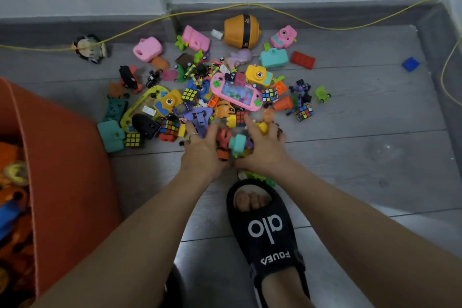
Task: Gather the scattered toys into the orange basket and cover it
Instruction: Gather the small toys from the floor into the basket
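A heap of small plastic toys [225, 92] lies on the grey floor: toy cameras, puzzle cubes, a pink handheld game [236, 91], a purple shuttle [200, 117]. My left hand [200, 150] and my right hand [265, 150] cup together around a bunch of small toys [231, 142] at the near edge of the heap, including a teal piece and red pieces. The orange basket [67, 175] stands at the left, its rim partly out of frame, with several toys inside.
An orange spinning-top toy [241, 31] and a doll head [91, 49] lie near the wall. A yellow cord [325, 25] runs along the baseboard. A blue block [410, 64] sits apart at the right. My foot in a black slipper [265, 227] stands just behind my hands.
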{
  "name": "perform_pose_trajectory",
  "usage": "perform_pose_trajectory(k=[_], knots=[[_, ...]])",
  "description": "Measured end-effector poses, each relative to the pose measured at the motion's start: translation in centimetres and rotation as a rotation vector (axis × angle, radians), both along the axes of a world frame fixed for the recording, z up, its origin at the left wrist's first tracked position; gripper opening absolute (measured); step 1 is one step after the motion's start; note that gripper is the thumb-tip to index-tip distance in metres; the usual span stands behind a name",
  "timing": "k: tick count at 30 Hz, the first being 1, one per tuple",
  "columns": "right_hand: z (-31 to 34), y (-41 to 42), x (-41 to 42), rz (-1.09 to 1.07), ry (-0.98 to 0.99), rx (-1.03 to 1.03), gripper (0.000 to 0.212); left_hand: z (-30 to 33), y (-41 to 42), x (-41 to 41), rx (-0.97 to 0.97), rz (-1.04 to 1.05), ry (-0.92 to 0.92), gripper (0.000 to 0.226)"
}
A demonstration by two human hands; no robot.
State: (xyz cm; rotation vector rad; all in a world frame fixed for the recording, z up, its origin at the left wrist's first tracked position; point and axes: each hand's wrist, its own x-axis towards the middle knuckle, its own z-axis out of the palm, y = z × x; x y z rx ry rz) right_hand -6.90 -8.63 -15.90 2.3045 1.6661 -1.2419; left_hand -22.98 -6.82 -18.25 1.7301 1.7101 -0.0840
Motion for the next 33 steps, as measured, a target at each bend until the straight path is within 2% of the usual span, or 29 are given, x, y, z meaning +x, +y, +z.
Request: perform_pose_trajectory(k=[4, 8, 12, 16, 21, 26, 29, 33], knots=[[-0.1, 0.6, -0.3, 0.155, -0.072, -0.023, 0.115, -0.3, -0.1, -0.2, 0.032, -0.012, 0.037, 0.093], [-0.4, 0.6, -0.2, 0.257, -0.153, 0.065, 0.110, 0.3, 0.0, -0.6, 0.048, -0.036, 0.073, 0.093], [-0.6, -0.2, 0.1, 0.228, -0.125, 0.122, 0.100, 0.8, -0.4, -1.5, 0.043, -0.028, 0.204, 0.089], [-0.5, -0.5, 0.0, 0.230, -0.106, 0.137, 0.096, 1.0, -0.9, -2.9, 0.066, -0.086, 0.221, 0.076], [0.2, -0.6, -1.1, 0.263, -0.076, 0.163, 0.096, 1.3, -0.7, -2.9, 0.048, -0.141, 0.263, 0.102], [-0.1, -0.3, -1.9, 0.278, -0.076, 0.118, 0.095, 1.2, -0.2, -2.7, 0.086, -0.187, 0.278, 0.086], [-0.4, -0.2, -2.7, 0.256, -0.104, 0.114, 0.088, 0.9, 0.1, -2.9, 0.098, -0.196, 0.299, 0.078], [-0.3, -0.3, -3.9, 0.177, -0.140, 0.186, 0.072, 1.0, 0.0, -3.5, 0.061, -0.224, 0.330, 0.079]])
